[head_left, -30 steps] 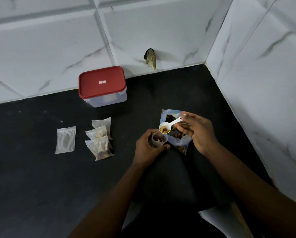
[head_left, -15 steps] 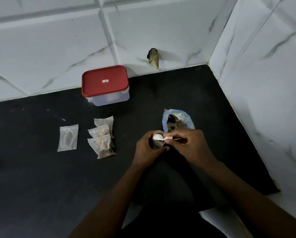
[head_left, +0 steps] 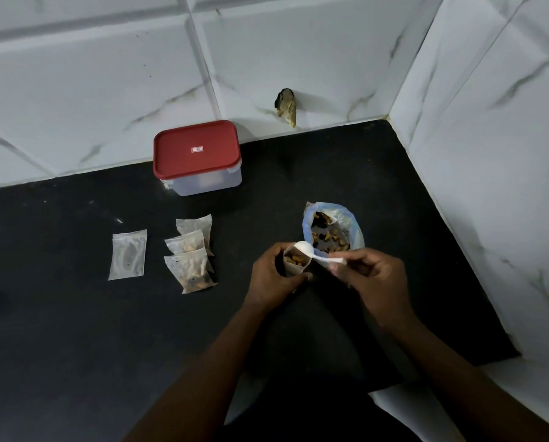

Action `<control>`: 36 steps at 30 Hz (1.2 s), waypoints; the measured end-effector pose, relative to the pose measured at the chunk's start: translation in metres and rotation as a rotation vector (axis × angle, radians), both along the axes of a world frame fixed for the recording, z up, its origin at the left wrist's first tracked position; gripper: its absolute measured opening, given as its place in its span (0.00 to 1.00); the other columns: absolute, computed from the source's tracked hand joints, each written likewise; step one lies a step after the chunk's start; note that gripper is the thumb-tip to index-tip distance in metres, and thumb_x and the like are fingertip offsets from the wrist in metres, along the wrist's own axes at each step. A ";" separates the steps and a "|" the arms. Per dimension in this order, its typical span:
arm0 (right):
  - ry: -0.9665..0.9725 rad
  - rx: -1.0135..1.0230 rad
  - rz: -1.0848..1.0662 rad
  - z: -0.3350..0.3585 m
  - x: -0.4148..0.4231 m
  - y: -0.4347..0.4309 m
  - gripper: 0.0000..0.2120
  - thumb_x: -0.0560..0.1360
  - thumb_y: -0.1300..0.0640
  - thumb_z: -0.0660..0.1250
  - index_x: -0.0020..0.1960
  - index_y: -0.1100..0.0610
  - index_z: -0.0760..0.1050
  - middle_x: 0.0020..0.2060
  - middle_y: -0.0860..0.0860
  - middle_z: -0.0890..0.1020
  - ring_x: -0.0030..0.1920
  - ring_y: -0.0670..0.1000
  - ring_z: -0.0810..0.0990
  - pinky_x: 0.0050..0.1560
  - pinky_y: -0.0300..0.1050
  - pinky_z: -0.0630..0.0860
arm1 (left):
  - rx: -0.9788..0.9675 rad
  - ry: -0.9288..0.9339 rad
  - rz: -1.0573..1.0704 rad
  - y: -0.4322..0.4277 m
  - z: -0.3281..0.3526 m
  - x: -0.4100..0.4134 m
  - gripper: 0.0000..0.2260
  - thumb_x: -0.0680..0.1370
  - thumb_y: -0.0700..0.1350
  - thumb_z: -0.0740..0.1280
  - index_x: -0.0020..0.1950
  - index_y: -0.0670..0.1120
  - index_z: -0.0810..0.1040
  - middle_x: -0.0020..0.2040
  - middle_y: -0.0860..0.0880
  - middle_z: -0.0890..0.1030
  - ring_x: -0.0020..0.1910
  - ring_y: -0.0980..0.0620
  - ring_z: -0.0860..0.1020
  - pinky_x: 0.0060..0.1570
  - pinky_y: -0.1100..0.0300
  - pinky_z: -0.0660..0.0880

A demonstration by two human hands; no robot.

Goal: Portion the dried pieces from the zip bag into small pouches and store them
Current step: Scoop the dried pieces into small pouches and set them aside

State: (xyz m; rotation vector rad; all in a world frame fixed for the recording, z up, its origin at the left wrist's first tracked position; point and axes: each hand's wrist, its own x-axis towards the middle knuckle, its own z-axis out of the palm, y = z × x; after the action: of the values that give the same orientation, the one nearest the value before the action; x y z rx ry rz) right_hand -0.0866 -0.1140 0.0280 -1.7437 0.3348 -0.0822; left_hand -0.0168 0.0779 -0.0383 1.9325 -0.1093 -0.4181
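Note:
The zip bag [head_left: 351, 226] stands open on the black counter [head_left: 75, 346], with brown dried pieces showing inside. Just in front of it, my left hand [head_left: 274, 275] grips a small clear pouch [head_left: 294, 261] upright, its mouth open and filled with pieces. My right hand [head_left: 373, 279] pinches the handle of a white plastic spoon [head_left: 311, 252], whose bowl is turned over the pouch's mouth. Three filled pouches [head_left: 192, 260] lie overlapping to the left. A flat, nearly empty pouch [head_left: 128, 255] lies further left.
A clear box with a red lid [head_left: 196, 154] stands shut against the tiled back wall. A brownish lump [head_left: 287, 106] sticks out of that wall near the corner. A tiled wall [head_left: 490, 186] bounds the counter on the right.
My right hand brought the loaded spoon from above the zip bag down to the pouch and tipped it over. The pouch now shows more pieces. The left hand stayed put.

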 end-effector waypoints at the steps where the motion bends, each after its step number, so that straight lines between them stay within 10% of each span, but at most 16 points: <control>1: 0.052 0.141 -0.087 0.000 0.002 -0.001 0.08 0.74 0.66 0.74 0.52 0.58 0.84 0.48 0.50 0.88 0.52 0.50 0.87 0.54 0.47 0.83 | 0.000 0.002 -0.001 0.000 0.000 0.000 0.26 0.69 0.42 0.82 0.61 0.58 0.78 0.58 0.58 0.83 0.58 0.65 0.80 0.57 0.67 0.77; 9: 0.175 0.715 -0.488 -0.003 0.027 -0.023 0.09 0.76 0.68 0.70 0.55 0.62 0.81 0.50 0.58 0.87 0.51 0.54 0.87 0.47 0.41 0.84 | 0.027 0.011 -0.027 0.001 0.003 0.003 0.24 0.70 0.42 0.81 0.58 0.61 0.76 0.57 0.59 0.82 0.58 0.67 0.79 0.55 0.69 0.76; 16: 0.090 -0.082 -0.337 -0.021 0.065 -0.048 0.10 0.73 0.60 0.78 0.54 0.55 0.84 0.43 0.49 0.87 0.45 0.47 0.87 0.48 0.48 0.85 | 0.044 0.028 -0.047 -0.001 0.003 0.003 0.24 0.71 0.42 0.80 0.62 0.57 0.76 0.57 0.59 0.81 0.58 0.69 0.78 0.51 0.74 0.75; 24: -0.190 -0.567 0.058 -0.024 0.060 -0.028 0.09 0.74 0.60 0.76 0.54 0.57 0.85 0.45 0.47 0.87 0.45 0.36 0.83 0.48 0.30 0.79 | 0.040 0.039 -0.065 -0.006 0.004 0.004 0.24 0.71 0.43 0.81 0.62 0.57 0.76 0.58 0.59 0.81 0.58 0.69 0.77 0.51 0.71 0.75; 36: 0.256 0.122 -0.329 -0.020 0.068 -0.008 0.08 0.74 0.66 0.75 0.51 0.59 0.83 0.43 0.53 0.87 0.42 0.47 0.88 0.46 0.44 0.85 | 0.038 0.049 -0.077 -0.007 0.003 0.003 0.24 0.71 0.42 0.81 0.61 0.56 0.76 0.57 0.59 0.81 0.56 0.69 0.78 0.50 0.73 0.75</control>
State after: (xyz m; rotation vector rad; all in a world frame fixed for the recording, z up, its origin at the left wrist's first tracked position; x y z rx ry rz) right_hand -0.0181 -0.1222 0.0081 -1.5665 0.7976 -0.0741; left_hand -0.0133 0.0707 -0.0355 1.9587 -0.1452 -0.5221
